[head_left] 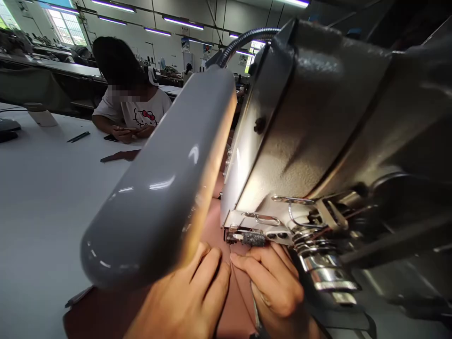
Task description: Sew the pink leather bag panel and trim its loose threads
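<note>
Reddish-brown material (215, 221) lies under the head of a grey sewing machine (318, 127). My left hand (187, 296) presses flat on it at the bottom centre, fingers together, pointing toward the needle area (247, 238). My right hand (275, 282) rests beside it, fingertips pinching the material's edge just below the presser foot. The two hands almost touch. A grey gooseneck lamp (165, 188) hangs over the left hand and hides much of the material.
A white table (45, 188) stretches to the left, with a pen (78, 137) and a dark strip (120, 156) on it. A person in a white printed shirt (136, 113) sits at its far side, handling something small. Benches and windows fill the background.
</note>
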Demonstrator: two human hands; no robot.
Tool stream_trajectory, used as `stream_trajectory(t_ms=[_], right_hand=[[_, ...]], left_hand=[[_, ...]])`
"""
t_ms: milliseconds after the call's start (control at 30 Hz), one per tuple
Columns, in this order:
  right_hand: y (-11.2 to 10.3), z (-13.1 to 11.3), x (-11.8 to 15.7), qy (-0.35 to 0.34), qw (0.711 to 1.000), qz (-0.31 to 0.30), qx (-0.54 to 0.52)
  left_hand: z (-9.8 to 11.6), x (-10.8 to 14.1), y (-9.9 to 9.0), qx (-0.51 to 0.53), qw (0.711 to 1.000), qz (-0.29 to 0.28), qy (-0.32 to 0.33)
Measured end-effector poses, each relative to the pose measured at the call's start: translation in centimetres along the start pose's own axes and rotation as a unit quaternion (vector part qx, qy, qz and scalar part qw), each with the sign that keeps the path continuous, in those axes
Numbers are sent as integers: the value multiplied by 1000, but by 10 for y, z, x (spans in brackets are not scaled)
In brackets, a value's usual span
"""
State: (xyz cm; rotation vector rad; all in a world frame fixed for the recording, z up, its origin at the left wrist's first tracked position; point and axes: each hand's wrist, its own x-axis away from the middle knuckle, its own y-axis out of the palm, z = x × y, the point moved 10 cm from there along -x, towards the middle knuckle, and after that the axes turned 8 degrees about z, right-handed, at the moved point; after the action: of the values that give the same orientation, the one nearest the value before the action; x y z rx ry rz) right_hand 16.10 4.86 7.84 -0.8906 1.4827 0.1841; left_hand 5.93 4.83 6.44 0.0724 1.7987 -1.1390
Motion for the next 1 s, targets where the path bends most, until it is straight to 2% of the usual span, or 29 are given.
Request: stream_trajectory(t_ms=[267, 400, 667, 867, 1000], right_hand=[[3, 2, 2, -3, 1000, -18, -7], [4, 2, 1, -4, 1000, -18, 1], [5, 2, 1, 1, 1000, -19, 7], [4, 1, -3, 0, 999, -34, 9], [5, -1, -6, 2, 999, -42, 9]], left_hand=[[-11, 14, 12, 60, 996, -63, -12], [-14, 12, 14, 105, 989, -101, -16], [-28, 2, 17, 34, 989, -143, -16], [-34, -6, 8, 69, 987, -142, 28], [-38, -13, 7, 109, 986, -119, 37]])
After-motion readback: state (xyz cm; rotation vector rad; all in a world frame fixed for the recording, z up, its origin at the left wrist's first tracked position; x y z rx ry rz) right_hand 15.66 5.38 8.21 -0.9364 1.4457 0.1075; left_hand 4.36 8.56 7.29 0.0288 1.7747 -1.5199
